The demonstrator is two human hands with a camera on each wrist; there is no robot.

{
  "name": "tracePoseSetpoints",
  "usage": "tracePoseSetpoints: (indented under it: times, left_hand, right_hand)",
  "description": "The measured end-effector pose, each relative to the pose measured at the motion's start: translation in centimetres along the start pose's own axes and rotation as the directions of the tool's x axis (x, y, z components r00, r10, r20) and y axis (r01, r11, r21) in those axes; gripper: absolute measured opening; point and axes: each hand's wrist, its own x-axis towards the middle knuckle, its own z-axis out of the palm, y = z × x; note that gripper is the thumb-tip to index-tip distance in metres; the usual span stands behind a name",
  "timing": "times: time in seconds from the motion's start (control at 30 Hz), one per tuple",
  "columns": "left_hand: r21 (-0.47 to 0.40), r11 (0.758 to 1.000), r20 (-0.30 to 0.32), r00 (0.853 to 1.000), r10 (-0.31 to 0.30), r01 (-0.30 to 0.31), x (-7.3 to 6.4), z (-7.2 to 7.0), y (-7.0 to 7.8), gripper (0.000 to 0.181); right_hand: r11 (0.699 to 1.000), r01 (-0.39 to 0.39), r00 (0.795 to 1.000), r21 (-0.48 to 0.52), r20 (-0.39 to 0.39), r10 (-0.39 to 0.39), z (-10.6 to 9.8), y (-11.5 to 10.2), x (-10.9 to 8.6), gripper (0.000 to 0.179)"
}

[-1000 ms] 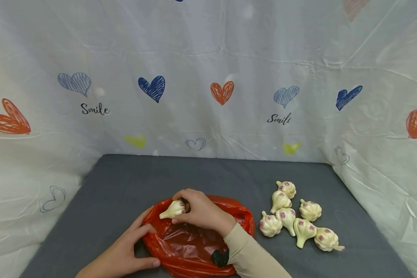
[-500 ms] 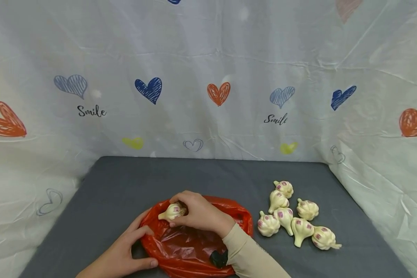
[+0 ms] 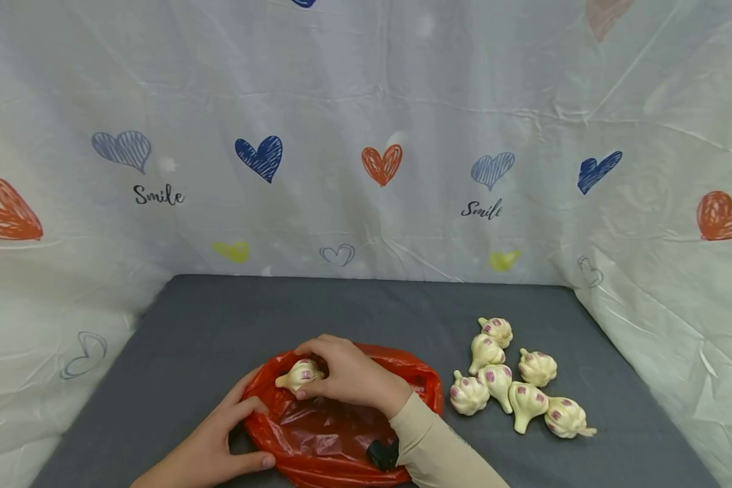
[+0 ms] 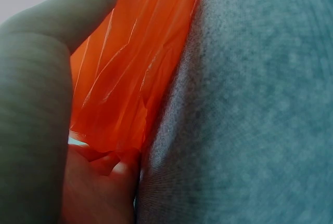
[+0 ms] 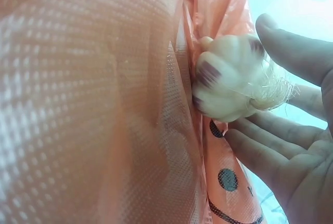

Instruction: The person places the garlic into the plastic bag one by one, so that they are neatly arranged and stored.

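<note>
In the head view, a red plastic bag (image 3: 335, 434) lies with its mouth spread toward me. My left hand (image 3: 216, 434) holds the bag's left side, thumb low at the near edge and fingers higher along the rim. The left wrist view has the red film (image 4: 125, 68) stretched between finger and thumb. My right hand (image 3: 354, 376) reaches over the bag with thumb and fingers curved around a garlic bulb (image 3: 301, 375), its stem pointing left. In the right wrist view this bulb (image 5: 229, 76), cream with purple patches, lies against the bag film, its roots toward the palm.
Several garlic bulbs (image 3: 527, 400) form a loose group on the dark grey table (image 3: 232, 312), right of the bag. A black patch (image 3: 381, 454) shows inside the bag near my right sleeve (image 3: 442, 444). A white curtain (image 3: 317, 102) with printed hearts hangs behind.
My right hand has lowered slightly with the garlic bulb, which has turned a little, its brown roots now less visible. The left hand stays at the bag, and the head view has shifted slightly.
</note>
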Motion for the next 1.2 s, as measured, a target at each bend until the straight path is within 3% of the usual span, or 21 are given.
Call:
tracePoseSetpoints:
  times: [0.4, 0.8, 1.1, 1.2]
  left_hand:
    - [0.008, 1.000, 0.003, 1.000, 0.015, -0.015, -0.1, 0.1, -0.5, 0.041]
    - [-0.018, 1.000, 0.020, 1.000, -0.008, 0.008, 0.2, 0.1, -0.5, 0.039]
    - [-0.006, 0.999, 0.025, 0.999, -0.035, 0.035, 0.3, 0.1, -0.6, 0.038]
    - [-0.011, 0.997, 0.029, 0.997, -0.077, 0.077, 0.2, 0.1, -0.6, 0.036]
  right_hand:
    - [1.000, -0.008, 0.999, 0.007, -0.041, 0.009, -1.4, -0.1, -0.6, 0.060]
    - [0.989, -0.007, 0.990, 0.150, -0.137, 0.028, -4.2, -0.4, -2.0, 0.055]
    - [0.993, -0.048, 0.962, 0.112, -0.264, 0.076, -6.8, 0.4, -3.3, 0.053]
    - [0.993, -0.048, 0.948, 0.109, -0.308, 0.080, -7.5, 0.7, -3.7, 0.051]
